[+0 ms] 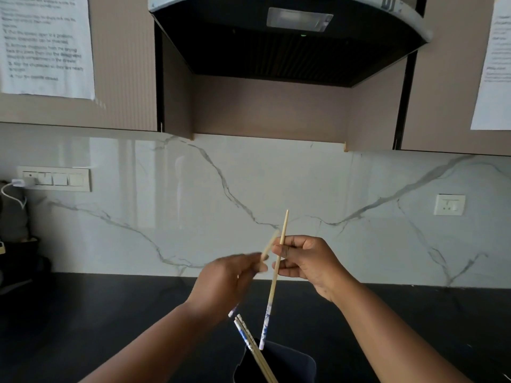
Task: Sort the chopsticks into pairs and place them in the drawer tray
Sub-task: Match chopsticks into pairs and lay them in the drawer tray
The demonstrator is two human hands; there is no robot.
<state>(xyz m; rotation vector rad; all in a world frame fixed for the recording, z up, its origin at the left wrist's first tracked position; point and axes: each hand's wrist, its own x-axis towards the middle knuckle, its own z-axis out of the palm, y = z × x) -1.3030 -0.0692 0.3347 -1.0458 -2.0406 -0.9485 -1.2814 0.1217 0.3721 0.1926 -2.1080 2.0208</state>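
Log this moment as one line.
left hand: holds chopstick | right hand: holds chopstick | two chopsticks in dark holder | drawer tray unseen

You see soft, dim daylight; the marble backsplash (276,189) shows pale glare, the dark bench (110,313) swallows detail, your left hand (224,283) is motion-blurred, and edges bow.

A black range hood (287,42) hangs above a marble backsplash (249,194).

Numbered but unreadably blurred print on left sheet (45,45) and right sheet (495,64)
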